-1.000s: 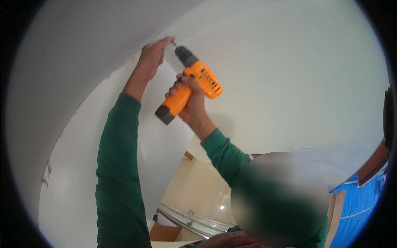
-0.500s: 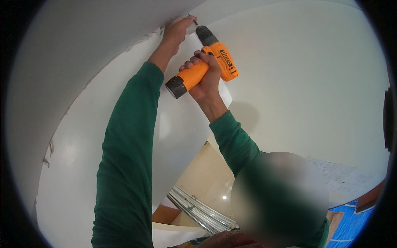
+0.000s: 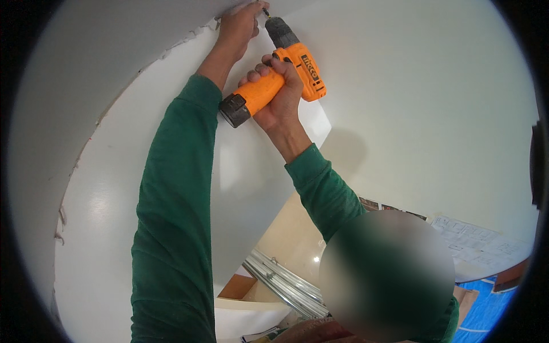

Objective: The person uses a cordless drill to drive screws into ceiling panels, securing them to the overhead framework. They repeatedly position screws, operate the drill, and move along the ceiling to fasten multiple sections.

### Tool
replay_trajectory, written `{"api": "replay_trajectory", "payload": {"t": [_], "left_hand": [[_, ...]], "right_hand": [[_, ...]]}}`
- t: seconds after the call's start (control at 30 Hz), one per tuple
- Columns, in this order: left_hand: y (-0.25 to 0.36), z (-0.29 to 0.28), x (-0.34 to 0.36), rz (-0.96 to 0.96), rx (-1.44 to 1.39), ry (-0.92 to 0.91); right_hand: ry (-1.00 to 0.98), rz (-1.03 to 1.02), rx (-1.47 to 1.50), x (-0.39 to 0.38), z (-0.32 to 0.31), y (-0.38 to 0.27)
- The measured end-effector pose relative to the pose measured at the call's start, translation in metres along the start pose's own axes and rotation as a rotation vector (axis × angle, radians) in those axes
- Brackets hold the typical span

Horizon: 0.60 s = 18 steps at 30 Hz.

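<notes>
My right hand (image 3: 280, 94) is wrapped round the handle of an orange and black cordless drill (image 3: 309, 71). Its black chuck points up toward the top edge of the view, with a slim bit (image 3: 269, 15) in it. At the bit's end is a small dark piece that looks like a screw. My left hand (image 3: 235, 33) is raised against the corner where the white panel (image 3: 251, 171) meets the grey surface (image 3: 74, 74). Its fingers are bent together, the foremost one right beside the bit's end. What they pinch, if anything, is too small to make out.
The panel's far edge is ragged along the grey surface. Below lie several long metal profiles (image 3: 286, 283) beside a brown box (image 3: 237, 287). Sheets with drawings (image 3: 469, 237) hang on the pale wall (image 3: 423, 114). A blue sheet (image 3: 486, 306) shows at lower right. A blurred disc covers part of the view.
Both hands and the drill sit slightly higher and farther left in the view. The surroundings have shifted a little too. My right hand keeps its grip on the drill.
</notes>
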<state>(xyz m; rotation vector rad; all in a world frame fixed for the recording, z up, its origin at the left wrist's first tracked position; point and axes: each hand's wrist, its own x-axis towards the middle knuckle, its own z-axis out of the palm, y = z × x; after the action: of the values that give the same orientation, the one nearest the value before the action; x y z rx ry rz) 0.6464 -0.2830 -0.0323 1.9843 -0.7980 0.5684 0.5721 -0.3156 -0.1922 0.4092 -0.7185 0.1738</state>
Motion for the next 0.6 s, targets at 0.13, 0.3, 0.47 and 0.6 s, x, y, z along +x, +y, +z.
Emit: {"api": "replay_trajectory", "payload": {"t": [0.13,0.3,0.47,0.6], "left_hand": [[-0.003,-0.008,0.003,0.010,-0.036,-0.034],[0.001,0.000,0.007,-0.118,-0.017,0.058],[0.005,0.005,-0.002,-0.126,-0.093,0.061],[-0.008,-0.017,-0.027,-0.042,0.104,-0.068]], "right_hand": [[-0.022,-0.004,-0.016,0.001,-0.002,0.001],[-0.039,-0.017,-0.036,0.006,-0.007,0.000],[-0.038,-0.010,-0.008,0.006,-0.007,0.002],[-0.025,0.005,-0.024,0.008,-0.006,0.010]]}}
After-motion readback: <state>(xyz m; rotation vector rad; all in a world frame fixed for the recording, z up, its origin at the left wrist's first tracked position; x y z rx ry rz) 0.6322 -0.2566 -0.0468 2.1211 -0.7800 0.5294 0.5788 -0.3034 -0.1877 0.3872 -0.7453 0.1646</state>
